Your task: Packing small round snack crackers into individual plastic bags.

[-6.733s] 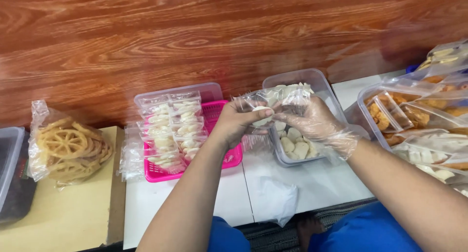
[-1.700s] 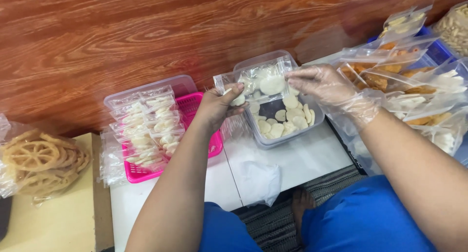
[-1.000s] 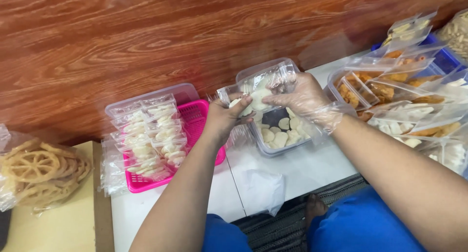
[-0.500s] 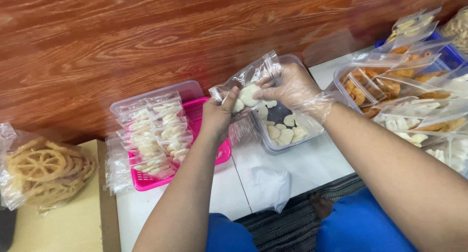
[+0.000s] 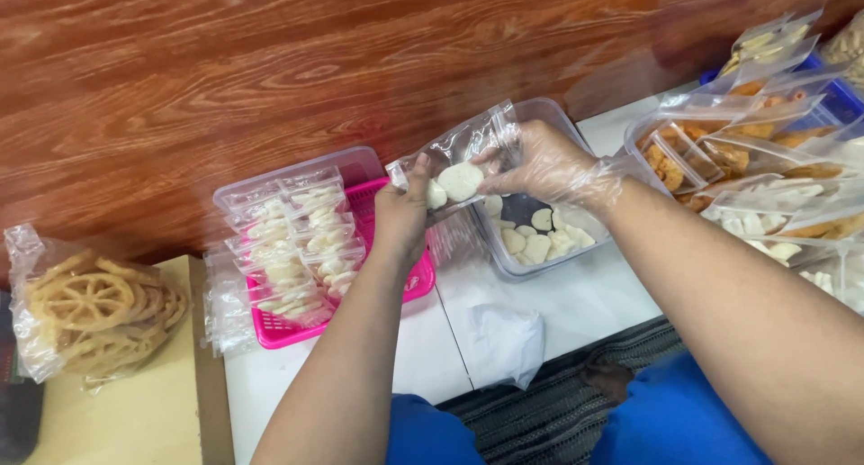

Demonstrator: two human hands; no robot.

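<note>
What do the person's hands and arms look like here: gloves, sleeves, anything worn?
The right hand wears a thin, clear, crinkled disposable plastic glove that ends loosely at the wrist. The left hand is bare, with no glove. Both forearms are bare; no sleeves, watch, rings or bracelets show. Blue clothing is visible at the bottom edge, below the arms.

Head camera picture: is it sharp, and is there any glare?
Head view: mostly sharp; the wooden wall blurs toward the upper right; glare glints on the small clear bag held by both hands, left hand bare, right hand in shiny clear glove.
</note>
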